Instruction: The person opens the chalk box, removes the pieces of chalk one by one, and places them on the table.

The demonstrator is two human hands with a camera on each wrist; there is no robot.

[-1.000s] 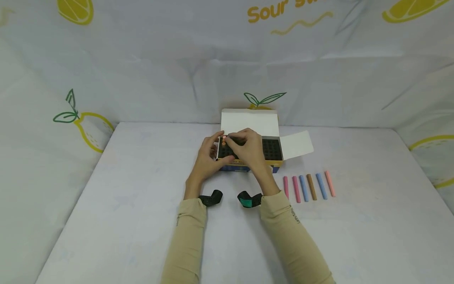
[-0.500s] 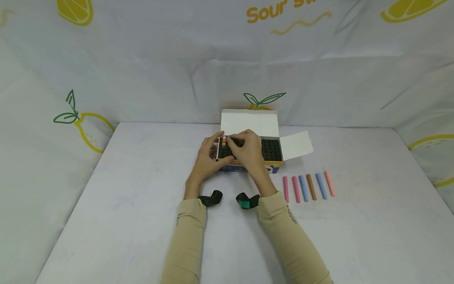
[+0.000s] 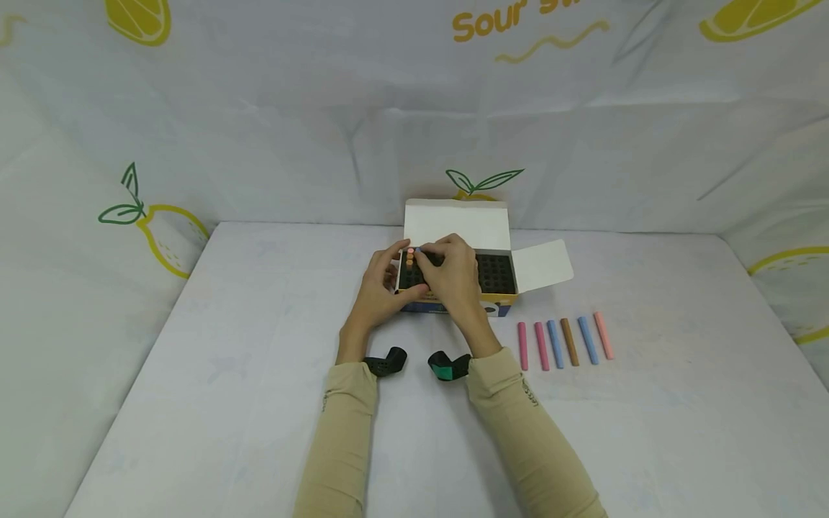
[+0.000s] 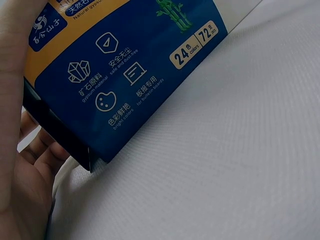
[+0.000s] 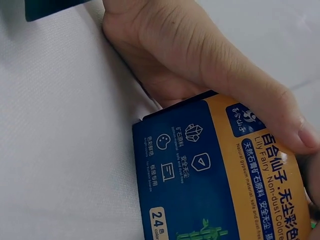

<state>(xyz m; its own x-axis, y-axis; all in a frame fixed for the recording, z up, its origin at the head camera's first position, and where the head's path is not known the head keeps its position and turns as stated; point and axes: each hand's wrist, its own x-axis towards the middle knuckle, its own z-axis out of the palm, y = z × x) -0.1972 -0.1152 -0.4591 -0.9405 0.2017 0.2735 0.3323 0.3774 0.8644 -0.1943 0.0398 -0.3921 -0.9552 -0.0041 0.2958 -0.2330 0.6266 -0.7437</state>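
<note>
A blue and yellow chalk box (image 3: 501,299) with a black holed insert (image 3: 496,273) stands at the back middle of the table, its lid up. My left hand (image 3: 376,295) holds the box's left end, thumb over the front edge and fingers round the side. In the left wrist view, the box's printed front (image 4: 125,75) reads 24 colors, 72 pcs. My right hand (image 3: 456,277) reaches over the insert and pinches a blue chalk stick (image 3: 418,250) at its back left. Just left of that, pink and orange chalk ends (image 3: 410,257) show in the holes. The right hand covers the insert's middle.
To the right of the box lies a row of loose chalk: two pink sticks (image 3: 542,346), blue sticks (image 3: 587,340), a brown one (image 3: 569,342) and a salmon one (image 3: 604,335). A white side flap (image 3: 542,265) sticks out rightward. The raised lid (image 3: 457,223) stands before a white cloth backdrop.
My right wrist and forearm have shifted slightly left, and the blue chalk end shows more plainly at the fingertips. The left hand, box and loose chalk have stayed in place.
</note>
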